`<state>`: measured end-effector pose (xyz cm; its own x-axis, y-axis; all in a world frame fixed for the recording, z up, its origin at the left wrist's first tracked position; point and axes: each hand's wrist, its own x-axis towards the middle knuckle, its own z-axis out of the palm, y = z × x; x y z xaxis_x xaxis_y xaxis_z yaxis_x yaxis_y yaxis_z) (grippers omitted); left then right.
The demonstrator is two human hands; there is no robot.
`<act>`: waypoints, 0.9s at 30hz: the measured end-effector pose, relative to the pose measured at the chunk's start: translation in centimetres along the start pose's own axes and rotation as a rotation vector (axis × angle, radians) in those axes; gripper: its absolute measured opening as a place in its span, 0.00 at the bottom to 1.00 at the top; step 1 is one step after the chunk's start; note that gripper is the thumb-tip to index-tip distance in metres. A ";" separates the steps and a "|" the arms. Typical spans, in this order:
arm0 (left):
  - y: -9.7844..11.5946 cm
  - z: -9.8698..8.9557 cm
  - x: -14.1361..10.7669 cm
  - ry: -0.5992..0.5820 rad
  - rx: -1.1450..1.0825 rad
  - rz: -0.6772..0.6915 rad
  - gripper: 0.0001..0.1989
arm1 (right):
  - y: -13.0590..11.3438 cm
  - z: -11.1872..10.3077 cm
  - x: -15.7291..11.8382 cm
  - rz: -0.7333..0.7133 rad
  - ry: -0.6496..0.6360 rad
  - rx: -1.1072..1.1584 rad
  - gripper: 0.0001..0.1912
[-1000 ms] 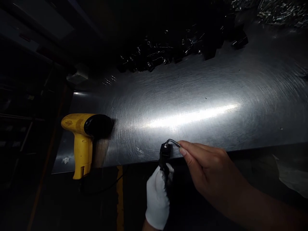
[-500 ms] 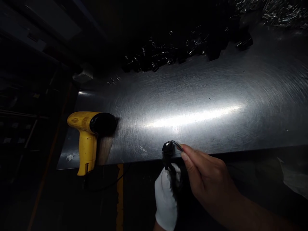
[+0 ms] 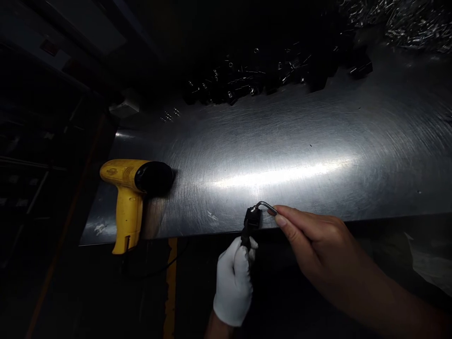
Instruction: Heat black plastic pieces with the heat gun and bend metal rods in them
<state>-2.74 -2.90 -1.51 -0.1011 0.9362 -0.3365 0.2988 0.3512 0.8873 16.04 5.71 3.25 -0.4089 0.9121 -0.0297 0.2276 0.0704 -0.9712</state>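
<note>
My left hand (image 3: 233,282), in a white glove, is closed around the lower end of a small black part (image 3: 253,218) at the table's front edge. A shiny metal piece, perhaps a screw, shows at the part's top. My bare right hand (image 3: 310,235) pinches the long arm of a bent hex key (image 3: 267,206) between thumb and fingers. The key's short bent end meets the metal piece at the top of the black part. How deep the key sits in it I cannot tell.
A yellow heat gun (image 3: 129,202) with a black nozzle lies on the metal table (image 3: 282,136) at the left. Dark parts with shiny fittings (image 3: 247,80) are heaped at the back. Small metal pieces (image 3: 170,115) lie left of them, and a metal pile (image 3: 420,26) is at the back right.
The black part has shifted slightly right and stands at a different tilt. My left wrist has swung left, and my right hand has moved a little right with the hex key.
</note>
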 end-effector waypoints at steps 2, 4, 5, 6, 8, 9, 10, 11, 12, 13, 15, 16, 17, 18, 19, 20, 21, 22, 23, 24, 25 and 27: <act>-0.2 -0.4 0.2 -0.017 0.042 0.023 0.20 | -0.1 -0.4 0.1 0.022 -0.021 -0.011 0.15; -0.4 -0.9 0.5 -0.031 0.081 0.044 0.19 | -0.2 -0.8 0.3 0.045 -0.048 -0.028 0.14; -0.5 -1.2 0.6 -0.036 0.099 0.057 0.19 | -0.2 -1.1 0.5 0.056 -0.062 -0.039 0.14; -0.6 -1.4 0.7 -0.039 0.119 0.074 0.18 | -0.2 -1.4 0.7 0.070 -0.078 -0.052 0.14; -0.8 -1.9 1.0 -0.041 0.160 0.115 0.16 | -0.2 -2.0 1.2 0.101 -0.116 -0.080 0.15; -0.9 -2.2 1.1 -0.044 0.176 0.133 0.16 | -0.1 -2.3 1.4 0.118 -0.137 -0.095 0.15; -0.9 -2.4 1.3 -0.047 0.186 0.145 0.16 | 0.0 -2.5 1.7 0.133 -0.157 -0.109 0.15; -0.9 -2.5 1.4 -0.053 0.191 0.151 0.17 | 0.0 -2.8 1.9 0.142 -0.172 -0.121 0.16; -0.9 -2.6 1.4 -0.061 0.192 0.152 0.17 | 0.1 -3.0 2.2 0.147 -0.185 -0.129 0.16; -0.9 -2.7 1.5 -0.070 0.188 0.148 0.17 | 0.1 -3.1 2.4 0.149 -0.194 -0.134 0.16; -1.0 -2.7 1.5 -0.082 0.171 0.134 0.17 | 0.1 -3.4 2.6 0.157 -0.207 -0.129 0.16; -1.0 -2.6 1.5 -0.088 0.157 0.125 0.17 | 0.1 -3.4 2.7 0.168 -0.215 -0.120 0.16; -1.0 -2.6 1.5 -0.093 0.142 0.117 0.18 | 0.1 -3.5 2.8 0.183 -0.224 -0.109 0.16; -1.1 -2.5 1.4 -0.095 0.128 0.109 0.18 | 0.0 -3.6 2.9 0.202 -0.234 -0.097 0.17; -1.2 -2.4 1.4 -0.095 0.119 0.104 0.18 | 0.0 -3.7 3.0 0.225 -0.246 -0.084 0.17; -1.2 -2.4 1.4 -0.093 0.115 0.102 0.18 | -0.1 -3.8 3.1 0.250 -0.262 -0.068 0.18; -1.3 -2.4 1.4 -0.091 0.115 0.100 0.17 | -0.1 -3.9 3.2 0.274 -0.277 -0.049 0.18; -1.4 -2.4 1.4 -0.087 0.117 0.099 0.17 | -0.1 -4.0 3.4 0.297 -0.294 -0.030 0.19; -1.5 -2.4 1.4 -0.084 0.119 0.101 0.18 | -0.1 -4.2 3.5 0.320 -0.314 -0.010 0.19; -1.6 -2.4 1.5 -0.083 0.119 0.104 0.18 | -0.2 -4.4 3.7 0.342 -0.335 0.008 0.19; -1.7 -2.4 1.5 -0.082 0.118 0.109 0.18 | -0.2 -4.5 3.9 0.360 -0.351 0.024 0.19; -1.9 -2.4 1.6 -0.077 0.119 0.121 0.18 | -0.2 -4.9 4.1 0.386 -0.367 0.043 0.19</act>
<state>-5.78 -2.04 -2.95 0.0139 0.9664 -0.2565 0.4150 0.2278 0.8809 18.61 11.43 4.46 -0.5863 0.6668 -0.4600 0.3896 -0.2657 -0.8818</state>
